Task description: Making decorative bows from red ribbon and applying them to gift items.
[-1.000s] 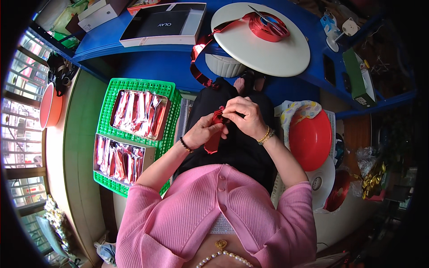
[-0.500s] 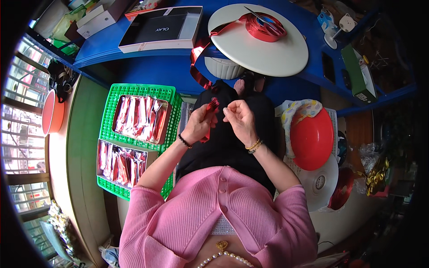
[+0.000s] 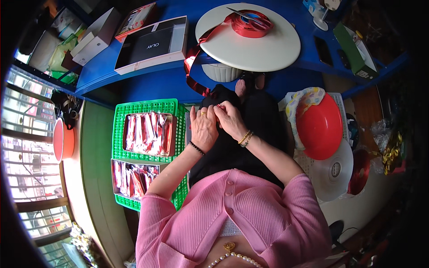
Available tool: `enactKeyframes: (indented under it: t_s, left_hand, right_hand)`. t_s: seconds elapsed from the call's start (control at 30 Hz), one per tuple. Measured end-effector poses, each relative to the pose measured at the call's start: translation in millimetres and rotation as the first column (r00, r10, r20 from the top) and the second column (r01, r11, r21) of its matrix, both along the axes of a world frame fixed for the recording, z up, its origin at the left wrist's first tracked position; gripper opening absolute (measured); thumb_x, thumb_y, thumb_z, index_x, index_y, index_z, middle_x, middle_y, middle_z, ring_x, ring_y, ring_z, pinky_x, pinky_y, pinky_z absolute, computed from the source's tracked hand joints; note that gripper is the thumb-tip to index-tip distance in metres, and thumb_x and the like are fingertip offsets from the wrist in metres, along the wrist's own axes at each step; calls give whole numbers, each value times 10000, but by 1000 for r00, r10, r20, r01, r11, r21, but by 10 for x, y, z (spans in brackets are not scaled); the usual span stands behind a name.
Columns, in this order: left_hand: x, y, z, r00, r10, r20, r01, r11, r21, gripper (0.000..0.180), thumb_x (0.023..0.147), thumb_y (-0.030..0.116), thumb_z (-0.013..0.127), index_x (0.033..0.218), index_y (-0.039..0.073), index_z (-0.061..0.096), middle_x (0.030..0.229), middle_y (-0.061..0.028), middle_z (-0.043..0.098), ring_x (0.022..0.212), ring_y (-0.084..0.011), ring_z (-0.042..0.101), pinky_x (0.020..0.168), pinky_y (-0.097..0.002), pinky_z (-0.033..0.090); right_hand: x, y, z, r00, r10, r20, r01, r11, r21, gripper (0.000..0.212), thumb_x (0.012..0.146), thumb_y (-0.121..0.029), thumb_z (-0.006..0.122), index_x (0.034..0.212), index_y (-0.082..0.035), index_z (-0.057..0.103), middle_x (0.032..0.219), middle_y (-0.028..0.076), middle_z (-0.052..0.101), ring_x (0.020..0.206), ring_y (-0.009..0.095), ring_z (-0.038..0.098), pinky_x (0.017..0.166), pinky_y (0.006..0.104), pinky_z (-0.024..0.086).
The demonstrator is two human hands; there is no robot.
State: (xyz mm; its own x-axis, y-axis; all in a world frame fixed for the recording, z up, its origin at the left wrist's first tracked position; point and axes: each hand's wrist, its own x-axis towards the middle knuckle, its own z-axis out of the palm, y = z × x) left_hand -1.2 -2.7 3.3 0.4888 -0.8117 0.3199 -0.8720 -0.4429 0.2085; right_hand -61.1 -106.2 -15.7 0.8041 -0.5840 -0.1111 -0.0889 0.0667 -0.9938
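Observation:
My left hand (image 3: pixel 205 127) and my right hand (image 3: pixel 229 120) meet above my dark-trousered lap, their fingertips touching. Between them a small bit of shiny red ribbon (image 3: pixel 221 106) peeks out, pinched by the right fingers. The left hand shows its back, fingers bent over the ribbon and the little finger raised; most of what it grips is hidden under it. A loose length of red ribbon (image 3: pixel 192 83) hangs off the table edge toward my knee. It runs up to a ribbon roll (image 3: pixel 252 29) on a white round board (image 3: pixel 272 56), with scissors (image 3: pixel 245 14) lying on the roll.
To my left, a green plastic basket (image 3: pixel 145 106) carries two boxes of shiny red-and-silver strips (image 3: pixel 149 132). On the blue table (image 3: pixel 103 73) sit an open box with a black insert (image 3: pixel 152 44) and a phone (image 3: pixel 324 52). At right are a red basin (image 3: pixel 318 129) and a white disc-shaped reel (image 3: pixel 333 174).
My hands have come together, the left turning over so its back shows and the ribbon is mostly covered. The view has shifted slightly.

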Motion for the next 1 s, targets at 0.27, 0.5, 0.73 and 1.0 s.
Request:
enactKeyframes:
  t_s: [0.27,0.5,0.73,1.0]
  left_hand:
    - [487,244,329,604,-309,-734,297,943,-152,863,682,259,789,1328,-45,303,1268,-199,448,1218,-297,416,1004,-365,344]
    - [354,156,253,-155,-298,-942,314,889,-333,387,913,160,523,1232,-33,421,1084,-114,584,1005,-166,557,878,-288,429]
    - [77,-1,204,-232,-307,-923,-47,951,-304,228,963,145,420,1132,14,498,862,-63,624,789,-128,612,717,-245,488]
    - [-4,-87,125,-244,-304,-921,-40,952,-303,197,953,81,373,1071,1,509,851,-60,618,769,-117,598,720,-247,485]
  right_hand:
    - [-301,-298,470,877,473,-84,-460,777,-430,233,871,-214,564,862,5,485,717,173,603,692,324,614,593,386,455]
    - [-299,-376,599,832,534,-148,-506,621,-598,195,859,-189,557,898,-17,472,741,170,620,707,347,613,620,417,466]
    - [-349,-297,283,980,137,144,-33,826,-563,294,855,-203,606,1075,-25,527,722,56,600,597,127,582,558,262,462]
    - [-447,-342,126,969,243,51,-240,970,-49,264,908,-187,534,1116,-25,554,868,52,579,582,92,554,545,239,458]
